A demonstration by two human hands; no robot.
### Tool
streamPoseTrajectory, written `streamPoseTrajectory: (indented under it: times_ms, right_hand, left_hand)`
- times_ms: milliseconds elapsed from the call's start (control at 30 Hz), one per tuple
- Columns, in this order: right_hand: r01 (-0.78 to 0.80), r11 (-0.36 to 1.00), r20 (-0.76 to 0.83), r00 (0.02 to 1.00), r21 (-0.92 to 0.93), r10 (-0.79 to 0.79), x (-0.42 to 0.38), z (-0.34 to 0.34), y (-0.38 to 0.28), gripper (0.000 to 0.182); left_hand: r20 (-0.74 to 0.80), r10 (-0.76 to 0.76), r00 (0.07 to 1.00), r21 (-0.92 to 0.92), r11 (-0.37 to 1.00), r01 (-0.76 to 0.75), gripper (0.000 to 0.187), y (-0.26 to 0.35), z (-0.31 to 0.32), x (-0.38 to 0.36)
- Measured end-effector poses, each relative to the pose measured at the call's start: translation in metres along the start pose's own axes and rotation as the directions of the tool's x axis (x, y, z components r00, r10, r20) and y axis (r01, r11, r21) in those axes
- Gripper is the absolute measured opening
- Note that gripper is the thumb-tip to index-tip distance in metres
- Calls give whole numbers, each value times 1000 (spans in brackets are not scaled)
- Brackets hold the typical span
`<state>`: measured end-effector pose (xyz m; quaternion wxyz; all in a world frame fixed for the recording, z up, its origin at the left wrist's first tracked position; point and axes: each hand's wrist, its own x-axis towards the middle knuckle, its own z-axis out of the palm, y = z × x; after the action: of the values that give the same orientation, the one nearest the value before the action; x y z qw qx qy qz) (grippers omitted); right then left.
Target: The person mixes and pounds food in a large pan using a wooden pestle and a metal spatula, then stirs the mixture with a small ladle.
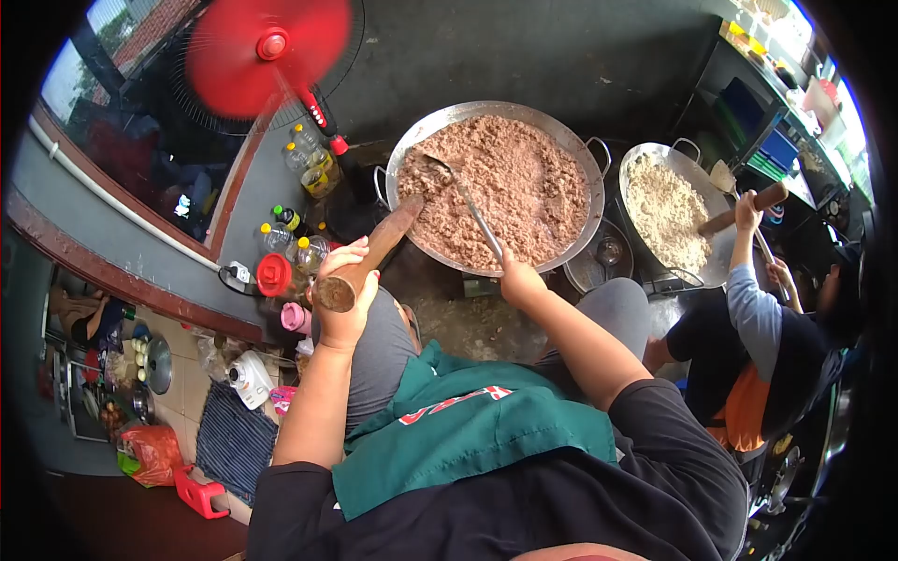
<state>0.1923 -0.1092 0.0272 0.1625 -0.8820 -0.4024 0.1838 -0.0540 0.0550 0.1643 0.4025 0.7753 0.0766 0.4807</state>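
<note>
Beyond the fingers of both hands, a wide metal pan (585,182) is sitting heaped with brown minced food (496,187). The left hand (346,290) is wrapping tightly around the butt of a thick wooden paddle (374,252), whose blade is reaching into the food ahead of the fingers. The right hand (519,280) is closing on the end of a metal spatula (468,206), its tip buried in the mince. The paddle is looking heavy and stiff, best gripped low on its handle; the food is looking loose and crumbly. Off to the right, another person's hand (746,213) is working a second pan (716,201).
</note>
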Motion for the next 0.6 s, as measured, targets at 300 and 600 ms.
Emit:
streamPoseTrajectory:
  times_ms: [300, 600]
  right_hand:
    - [56, 959, 139, 990, -277, -18, -82, -9, -1, 68]
    - [78, 972, -112, 992, 223, -54, -43, -116, 86, 54]
  left_hand:
    - [-135, -13, 991, 96, 995, 26, 34, 16, 22, -14]
    - [-240, -62, 969, 126, 988, 94, 31, -5, 40, 2]
